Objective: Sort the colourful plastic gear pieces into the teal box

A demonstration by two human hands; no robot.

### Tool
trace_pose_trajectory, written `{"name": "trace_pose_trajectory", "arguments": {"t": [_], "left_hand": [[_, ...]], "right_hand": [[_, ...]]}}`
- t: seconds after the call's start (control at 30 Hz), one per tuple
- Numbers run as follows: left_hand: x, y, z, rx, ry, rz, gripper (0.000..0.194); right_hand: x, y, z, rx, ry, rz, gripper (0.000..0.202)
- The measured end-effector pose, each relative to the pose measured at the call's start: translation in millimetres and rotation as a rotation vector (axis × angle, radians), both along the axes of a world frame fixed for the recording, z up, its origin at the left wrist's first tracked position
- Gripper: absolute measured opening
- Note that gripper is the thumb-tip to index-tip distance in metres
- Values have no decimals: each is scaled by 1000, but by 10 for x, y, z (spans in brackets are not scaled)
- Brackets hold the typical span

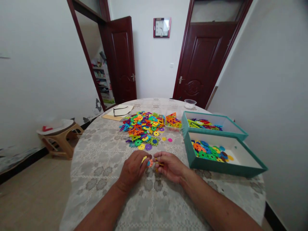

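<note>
Discs in left hand, curled closed; yellow piece in right hand, half curled in a pinch; might slip onto tablecloth if gripped too lightly.

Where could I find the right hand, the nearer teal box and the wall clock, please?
Right hand (169, 165): head view, middle of the hand.
Nearer teal box (216, 165): head view, outer front wall.
Wall clock (162, 28): head view, middle of the dial.

- Wall clock, on the wall between the door frames' edges: numerals round the dial, too blurred to read.
- No text readable.
</note>
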State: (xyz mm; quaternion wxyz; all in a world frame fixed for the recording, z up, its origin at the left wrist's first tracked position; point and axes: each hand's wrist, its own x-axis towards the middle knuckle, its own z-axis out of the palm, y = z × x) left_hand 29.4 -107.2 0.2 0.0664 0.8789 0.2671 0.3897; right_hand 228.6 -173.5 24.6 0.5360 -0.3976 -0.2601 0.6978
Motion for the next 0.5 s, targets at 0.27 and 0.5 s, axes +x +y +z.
{"name": "trace_pose_trajectory", "arguments": {"t": [0.27, 0.5], "left_hand": [[-4, 19, -11, -63, 222, 38, 28], [16, -50, 68, -94, 322, 50, 40]], "right_hand": [[772, -253, 598, 404, -1129, -478, 27], [1519, -273, 403, 469, -1963, -639, 32]]}}
